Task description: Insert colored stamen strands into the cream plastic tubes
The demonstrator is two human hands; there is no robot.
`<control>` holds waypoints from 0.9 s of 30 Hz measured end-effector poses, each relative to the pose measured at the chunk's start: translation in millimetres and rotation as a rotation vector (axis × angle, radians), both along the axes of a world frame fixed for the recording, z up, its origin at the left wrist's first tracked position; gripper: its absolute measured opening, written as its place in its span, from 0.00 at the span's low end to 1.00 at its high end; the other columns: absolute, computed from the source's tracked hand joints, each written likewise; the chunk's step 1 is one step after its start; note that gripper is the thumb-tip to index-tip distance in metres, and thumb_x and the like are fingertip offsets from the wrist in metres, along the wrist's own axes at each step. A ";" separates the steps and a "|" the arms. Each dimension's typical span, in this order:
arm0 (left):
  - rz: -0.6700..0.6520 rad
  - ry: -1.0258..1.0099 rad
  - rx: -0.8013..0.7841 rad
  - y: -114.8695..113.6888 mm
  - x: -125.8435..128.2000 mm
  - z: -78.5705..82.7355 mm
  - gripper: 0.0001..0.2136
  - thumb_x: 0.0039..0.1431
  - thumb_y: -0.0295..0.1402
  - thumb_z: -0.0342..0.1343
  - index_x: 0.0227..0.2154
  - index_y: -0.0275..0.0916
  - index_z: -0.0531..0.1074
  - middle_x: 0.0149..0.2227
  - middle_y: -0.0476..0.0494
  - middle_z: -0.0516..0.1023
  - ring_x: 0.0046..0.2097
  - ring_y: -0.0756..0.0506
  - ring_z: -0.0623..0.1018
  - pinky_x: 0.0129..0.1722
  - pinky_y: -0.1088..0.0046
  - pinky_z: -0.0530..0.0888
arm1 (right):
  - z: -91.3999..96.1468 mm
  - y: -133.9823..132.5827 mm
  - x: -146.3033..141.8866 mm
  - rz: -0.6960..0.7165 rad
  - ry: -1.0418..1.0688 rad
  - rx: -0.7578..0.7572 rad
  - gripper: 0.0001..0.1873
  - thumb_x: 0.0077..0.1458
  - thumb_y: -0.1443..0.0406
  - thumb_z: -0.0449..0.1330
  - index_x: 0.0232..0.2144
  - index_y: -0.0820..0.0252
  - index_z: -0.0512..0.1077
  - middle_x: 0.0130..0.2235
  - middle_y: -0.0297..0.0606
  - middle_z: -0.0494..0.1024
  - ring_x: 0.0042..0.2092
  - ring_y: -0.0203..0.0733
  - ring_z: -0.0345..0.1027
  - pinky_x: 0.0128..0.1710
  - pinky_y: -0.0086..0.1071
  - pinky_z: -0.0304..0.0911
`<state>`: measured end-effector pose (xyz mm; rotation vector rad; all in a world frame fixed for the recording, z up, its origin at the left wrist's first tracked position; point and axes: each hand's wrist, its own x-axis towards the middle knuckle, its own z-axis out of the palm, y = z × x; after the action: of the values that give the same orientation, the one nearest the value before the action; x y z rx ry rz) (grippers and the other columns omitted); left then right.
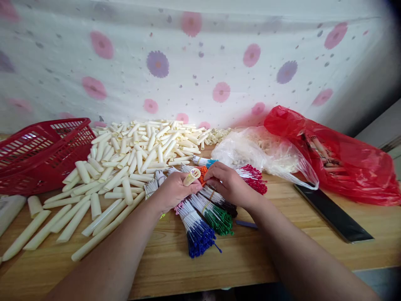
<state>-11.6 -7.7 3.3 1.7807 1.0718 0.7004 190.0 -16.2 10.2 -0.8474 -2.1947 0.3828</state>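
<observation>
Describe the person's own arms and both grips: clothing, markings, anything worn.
The left grip and right grip are ungloved bare hands. The left forearm and right forearm show no sleeve, watch, bracelet or evident marking within view.

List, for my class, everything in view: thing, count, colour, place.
Sheet: one, white with pink and purple flowers, background
Table: one, brown, under the items
Basket: one, red, left
Object: one, whitish, left edge
Tubes: many, cream, heaped left of centre
Stick bundles: several, white with coloured tips, centre
Strip: one, purple, near centre
Clear bag: one, colourless, right of centre
Pale pieces: many, yellowish, beside clear bag
Red bag: one, red, right
Packet: one, black, right
Forearms: two, bare, foreground
Left hand: one, holding a tube
Right hand: one, by orange tips
</observation>
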 end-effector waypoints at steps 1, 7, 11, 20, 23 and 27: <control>0.024 -0.024 0.003 -0.8 0.6 0.9 0.11 0.52 0.39 0.57 0.23 0.35 0.73 0.20 0.52 0.67 0.24 0.52 0.64 0.25 0.76 0.59 | -2.4 0.9 -0.9 -0.022 0.068 0.005 0.06 0.57 0.71 0.55 0.36 0.59 0.70 0.35 0.39 0.72 0.37 0.39 0.66 0.38 0.33 0.63; 0.118 -0.191 0.030 -2.2 2.7 3.0 0.11 0.52 0.38 0.58 0.23 0.34 0.73 0.23 0.50 0.71 0.28 0.51 0.67 0.30 0.75 0.63 | -6.3 3.4 -5.0 -0.136 0.319 -0.045 0.10 0.56 0.70 0.56 0.40 0.58 0.73 0.35 0.38 0.76 0.38 0.39 0.69 0.39 0.34 0.65; 0.124 -0.247 0.011 -2.7 3.7 0.5 0.10 0.53 0.38 0.59 0.25 0.35 0.74 0.23 0.51 0.71 0.28 0.51 0.67 0.30 0.75 0.63 | -4.9 0.6 -9.0 -0.115 0.313 -0.070 0.10 0.56 0.70 0.55 0.37 0.57 0.75 0.36 0.39 0.77 0.40 0.39 0.70 0.41 0.36 0.65; 0.006 -0.166 0.205 -4.6 6.2 1.7 0.09 0.55 0.35 0.57 0.27 0.35 0.75 0.26 0.48 0.74 0.30 0.49 0.71 0.31 0.73 0.67 | -4.5 -10.2 -21.0 -0.115 0.509 -0.198 0.04 0.52 0.65 0.60 0.28 0.60 0.71 0.28 0.35 0.75 0.29 0.35 0.69 0.29 0.30 0.66; 0.054 -0.159 0.360 -4.2 6.1 2.4 0.07 0.55 0.34 0.58 0.29 0.35 0.76 0.31 0.45 0.76 0.35 0.47 0.74 0.37 0.71 0.69 | 10.6 -26.2 -15.1 -0.153 0.439 0.113 0.02 0.54 0.69 0.58 0.30 0.59 0.70 0.29 0.36 0.75 0.31 0.36 0.69 0.30 0.31 0.66; 0.122 -0.145 0.515 -3.0 4.2 0.9 0.05 0.55 0.32 0.58 0.28 0.37 0.76 0.28 0.46 0.76 0.32 0.48 0.73 0.34 0.72 0.69 | 32.8 -60.0 1.9 -0.199 0.566 0.440 0.09 0.55 0.73 0.56 0.37 0.55 0.70 0.33 0.38 0.76 0.38 0.42 0.72 0.36 0.38 0.70</control>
<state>-7.4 -10.7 4.2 2.0612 0.9628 1.2482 191.8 -76.2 43.0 -0.6096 -1.5670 0.0241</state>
